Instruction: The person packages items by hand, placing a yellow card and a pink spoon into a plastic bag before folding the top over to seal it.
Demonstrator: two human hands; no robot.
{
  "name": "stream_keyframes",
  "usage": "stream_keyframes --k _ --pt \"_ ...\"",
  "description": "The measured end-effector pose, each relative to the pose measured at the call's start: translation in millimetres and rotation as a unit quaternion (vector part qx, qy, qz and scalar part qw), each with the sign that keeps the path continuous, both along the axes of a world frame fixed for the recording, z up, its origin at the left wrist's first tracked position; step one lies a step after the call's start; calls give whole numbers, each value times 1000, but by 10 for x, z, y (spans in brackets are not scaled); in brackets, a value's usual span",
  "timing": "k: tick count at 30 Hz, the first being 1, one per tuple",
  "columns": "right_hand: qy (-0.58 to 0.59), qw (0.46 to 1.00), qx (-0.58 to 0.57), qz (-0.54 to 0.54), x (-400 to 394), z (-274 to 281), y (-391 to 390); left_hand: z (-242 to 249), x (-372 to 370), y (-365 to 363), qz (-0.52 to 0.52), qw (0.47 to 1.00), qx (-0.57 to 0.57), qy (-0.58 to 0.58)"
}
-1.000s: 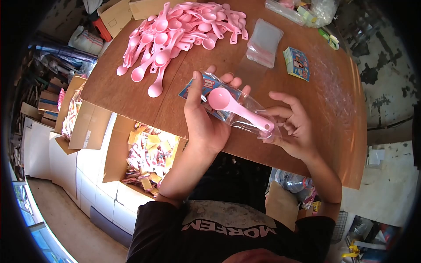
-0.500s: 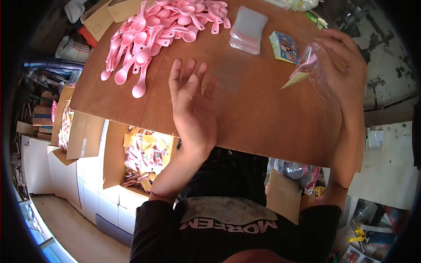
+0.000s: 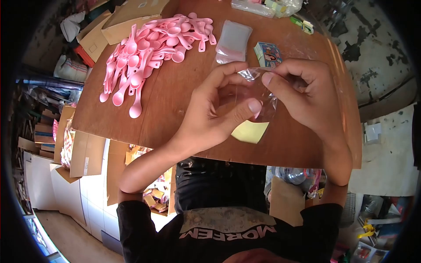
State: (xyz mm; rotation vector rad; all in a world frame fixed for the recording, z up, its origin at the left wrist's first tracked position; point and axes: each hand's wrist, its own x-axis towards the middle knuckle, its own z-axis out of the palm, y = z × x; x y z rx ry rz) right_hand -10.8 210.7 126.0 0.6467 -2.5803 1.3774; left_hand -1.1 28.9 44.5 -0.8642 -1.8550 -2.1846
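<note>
A clear plastic bag (image 3: 266,109) is stretched between my hands over the near part of the table. My left hand (image 3: 219,107) is closed round the bag's left side, its thumb pressed along the front. At the bag's upper right, my right hand (image 3: 302,90) pinches the film between thumb and fingers. A pale yellow card (image 3: 251,132) shows at the lower end of the bag. Only a bit of pink is visible by my left thumb; the rest is hidden. Just beyond my hands lie a stack of printed cards (image 3: 268,54) and a stack of flat clear bags (image 3: 234,40).
A heap of pink measuring spoons (image 3: 149,50) covers the table's (image 3: 166,101) far left. Cardboard boxes (image 3: 133,17) stand behind it. Below the left edge, an open box (image 3: 117,164) holds packed items. A green-and-yellow object (image 3: 302,25) lies at the far right.
My left hand, earlier open and holding nothing, has moved right and closed on the bag. My right hand has brought the bag down and left, in front of my body.
</note>
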Motion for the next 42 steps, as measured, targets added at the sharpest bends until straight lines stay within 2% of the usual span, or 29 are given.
stream_keyframes --k 1,2,4,8,10,11,12,14,16,18,19,21,22,24,27,29,35,38,39,40,41,42 --pt "-5 1000 19 -1 -10 3 -6 -10 18 23 -75 987 103 -99" --pt "-2 1000 19 -2 -35 -10 -4 -87 -11 76 -49 988 139 -51" --pt "-60 998 3 36 -88 -61 8 -86 22 41 -28 986 122 -109" --pt "-141 985 -79 69 -164 -49 63 -15 64 32 11 990 97 -106" --pt "-88 979 -150 107 -192 -49 80 -6 64 19 -3 991 57 -124" --pt "-17 988 -94 125 -169 -47 71 -28 56 41 -1 990 64 -122" --pt "-16 988 -95 124 -181 -55 74 -41 51 54 -2 991 63 -121" --pt "83 978 23 188 -224 -103 95 -58 45 78 1 993 52 -103" --pt "40 983 35 178 -238 -98 125 -74 61 81 -8 993 48 -103" --pt "-126 980 -21 150 -226 -53 123 -75 67 90 -16 993 45 -106" --pt "-127 980 -21 149 -213 -85 98 -67 70 94 -9 993 45 -109" --pt "76 992 -81 60 -162 -167 27 -74 63 92 -2 993 45 -112" --pt "76 992 -81 62 -136 -145 45 -94 56 86 9 993 29 -111" --pt "304 943 89 99 -75 -63 95 -115 46 76 23 994 12 -111" --pt "308 938 142 71 5 -81 77 -99 68 76 50 996 -25 -67" --pt "317 932 166 55 22 -94 81 -13 117 68 72 987 -135 -41" --pt "350 903 244 57 81 -118 65 77 152 89 121 963 -232 71" --pt "342 903 261 28 95 -148 94 70 153 107 105 964 -213 121" --pt "277 945 162 55 75 -153 120 61 157 99 100 965 -211 122" --pt "208 973 61 81 61 -150 146 46 163 76 69 982 -157 81" --pt "150 983 21 104 65 -111 201 29 172 50 38 993 -103 40" --pt "148 983 23 101 60 -109 260 4 194 23 35 993 -102 39"
